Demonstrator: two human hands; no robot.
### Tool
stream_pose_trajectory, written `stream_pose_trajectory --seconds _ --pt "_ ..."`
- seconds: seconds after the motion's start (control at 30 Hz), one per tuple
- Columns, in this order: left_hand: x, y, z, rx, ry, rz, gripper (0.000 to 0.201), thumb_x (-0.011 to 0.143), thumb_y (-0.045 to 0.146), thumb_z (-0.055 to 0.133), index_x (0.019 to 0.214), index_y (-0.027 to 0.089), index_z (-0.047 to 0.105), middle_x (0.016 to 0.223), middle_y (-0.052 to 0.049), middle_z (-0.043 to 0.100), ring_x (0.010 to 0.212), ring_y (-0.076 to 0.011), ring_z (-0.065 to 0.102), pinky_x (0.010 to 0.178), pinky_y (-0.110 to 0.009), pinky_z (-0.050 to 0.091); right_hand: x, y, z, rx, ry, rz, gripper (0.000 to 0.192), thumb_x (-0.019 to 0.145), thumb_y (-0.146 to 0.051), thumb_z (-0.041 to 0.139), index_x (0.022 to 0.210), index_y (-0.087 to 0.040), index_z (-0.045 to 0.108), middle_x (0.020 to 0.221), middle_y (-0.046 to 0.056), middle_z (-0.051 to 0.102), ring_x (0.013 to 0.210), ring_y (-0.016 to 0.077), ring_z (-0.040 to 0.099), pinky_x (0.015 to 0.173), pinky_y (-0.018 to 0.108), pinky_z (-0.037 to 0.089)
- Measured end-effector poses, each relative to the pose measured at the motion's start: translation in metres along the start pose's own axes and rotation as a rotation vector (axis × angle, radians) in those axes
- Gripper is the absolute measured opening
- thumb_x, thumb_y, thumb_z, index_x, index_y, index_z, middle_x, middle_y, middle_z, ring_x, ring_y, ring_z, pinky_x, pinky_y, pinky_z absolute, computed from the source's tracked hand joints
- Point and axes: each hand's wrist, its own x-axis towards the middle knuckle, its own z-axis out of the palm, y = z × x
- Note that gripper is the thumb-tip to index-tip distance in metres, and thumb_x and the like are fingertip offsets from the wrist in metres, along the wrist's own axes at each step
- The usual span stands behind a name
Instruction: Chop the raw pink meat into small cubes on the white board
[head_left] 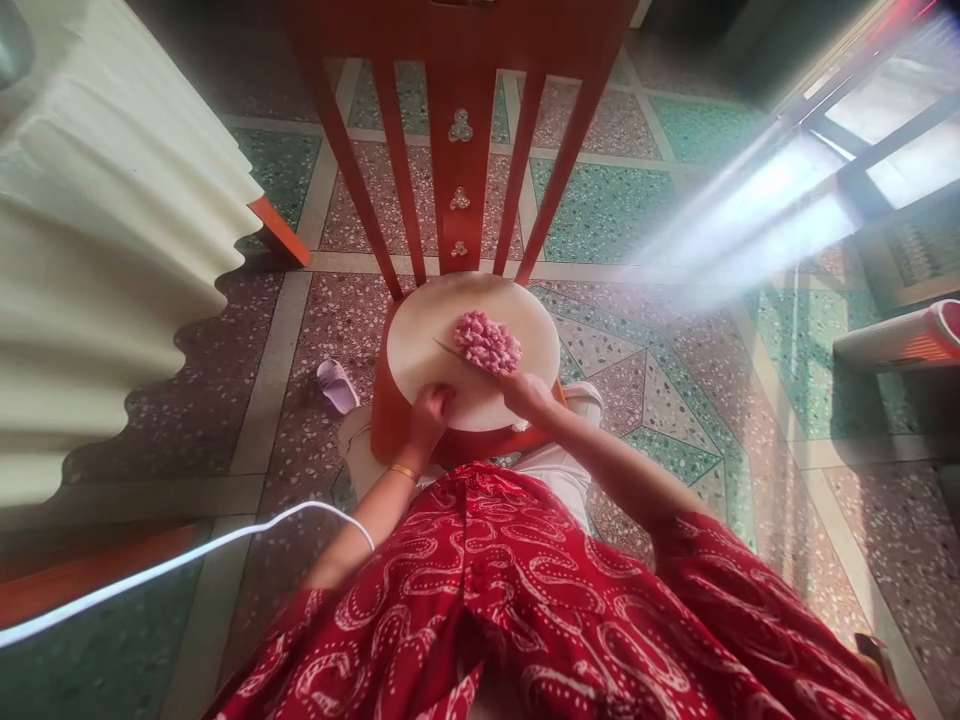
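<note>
A round pale cutting board (pixel 420 345) rests on the seat of an orange wooden chair (pixel 459 150). On its right half lies a heap of small pink cut pieces (pixel 487 342). My right hand (pixel 527 393) grips a knife (pixel 459 357) whose blade points left across the board, just below the heap. My left hand (pixel 430 412) sits with fingers curled at the board's near edge; whether it grips the edge I cannot tell. A gold bangle (pixel 403 470) circles my left wrist.
A ribbed cream cloth-covered surface (pixel 112 230) fills the left. A pale slipper (pixel 337 385) lies on the patterned terrazzo floor left of the chair. A white cable (pixel 187 560) runs across the lower left. A white and red cylinder (pixel 907 340) lies at the right.
</note>
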Motion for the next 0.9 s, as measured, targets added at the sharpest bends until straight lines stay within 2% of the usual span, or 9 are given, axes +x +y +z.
stream_pose_trajectory --seconds 0.1,0.23,0.33,0.4,0.57,0.63,0.7,0.8,0.9 --pt "-0.002 0.005 -0.004 -0.034 0.022 -0.027 0.021 0.091 0.030 0.045 0.097 0.019 0.062 0.100 -0.007 0.060 0.098 -0.0192 0.055 0.087 -0.036 0.047 -0.004 -0.004 -0.004 0.029 0.028 -0.028 0.034 0.090 -0.017 0.036 0.120 -0.020 0.050 0.095 0.010 0.067 0.087 0.0220 0.065 0.068 0.027 0.047" --pt "-0.005 0.007 -0.007 0.005 -0.010 -0.028 0.021 0.091 0.028 0.045 0.097 0.018 0.062 0.099 -0.008 0.061 0.096 -0.0200 0.055 0.086 -0.037 0.048 -0.016 -0.020 0.003 0.053 0.011 -0.134 0.028 0.090 -0.018 0.037 0.112 -0.019 0.053 0.093 0.010 0.067 0.084 0.0226 0.065 0.065 0.027 0.047" --pt "-0.005 0.004 -0.005 0.034 -0.038 -0.005 0.021 0.091 0.026 0.044 0.096 0.018 0.063 0.096 -0.009 0.063 0.095 -0.0212 0.056 0.086 -0.039 0.048 -0.019 -0.026 0.010 0.036 -0.041 -0.124 0.025 0.089 -0.016 0.038 0.110 -0.018 0.052 0.092 0.010 0.067 0.084 0.0226 0.066 0.065 0.028 0.048" --pt "-0.004 0.002 -0.002 0.048 -0.033 0.008 0.021 0.091 0.026 0.044 0.096 0.018 0.063 0.095 -0.008 0.063 0.095 -0.0215 0.056 0.086 -0.039 0.048 -0.012 -0.031 0.012 0.025 -0.069 -0.121 0.025 0.089 -0.015 0.037 0.110 -0.018 0.051 0.092 0.010 0.067 0.085 0.0221 0.065 0.067 0.028 0.048" --pt "-0.002 -0.003 0.000 0.110 -0.030 0.034 0.020 0.089 0.022 0.045 0.098 0.017 0.062 0.095 -0.009 0.064 0.093 -0.0219 0.057 0.084 -0.038 0.049 0.024 -0.062 0.003 0.041 -0.009 -0.198 0.024 0.093 -0.017 0.033 0.111 -0.016 0.048 0.094 0.011 0.067 0.086 0.0205 0.065 0.068 0.027 0.049" --pt "-0.002 -0.003 -0.001 0.127 -0.030 0.044 0.021 0.089 0.020 0.044 0.100 0.016 0.061 0.094 -0.010 0.064 0.092 -0.0225 0.058 0.083 -0.039 0.049 0.031 -0.067 0.000 0.030 -0.009 -0.226 0.024 0.093 -0.017 0.033 0.111 -0.016 0.048 0.095 0.011 0.067 0.087 0.0209 0.065 0.068 0.028 0.048" --pt "-0.002 -0.002 -0.001 0.108 -0.027 0.044 0.020 0.089 0.022 0.045 0.099 0.017 0.061 0.094 -0.010 0.064 0.092 -0.0225 0.057 0.084 -0.039 0.049 0.029 -0.059 0.001 0.017 -0.021 -0.239 0.025 0.093 -0.018 0.034 0.112 -0.016 0.049 0.096 0.012 0.067 0.089 0.0212 0.064 0.069 0.027 0.048" --pt "-0.004 -0.001 -0.001 0.045 -0.002 0.019 0.018 0.089 0.026 0.048 0.097 0.019 0.062 0.095 -0.007 0.063 0.094 -0.0210 0.056 0.085 -0.038 0.048 0.023 -0.031 0.002 0.014 -0.045 -0.199 0.027 0.093 -0.023 0.036 0.112 -0.016 0.054 0.097 0.013 0.067 0.089 0.0221 0.064 0.070 0.026 0.047" --pt "-0.004 0.000 -0.001 0.015 0.009 0.012 0.018 0.090 0.026 0.047 0.096 0.019 0.062 0.095 -0.007 0.062 0.093 -0.0195 0.056 0.085 -0.036 0.047 0.020 -0.009 -0.006 0.052 0.035 -0.087 0.031 0.094 -0.026 0.034 0.116 -0.018 0.055 0.099 0.012 0.067 0.090 0.0236 0.064 0.071 0.028 0.046"
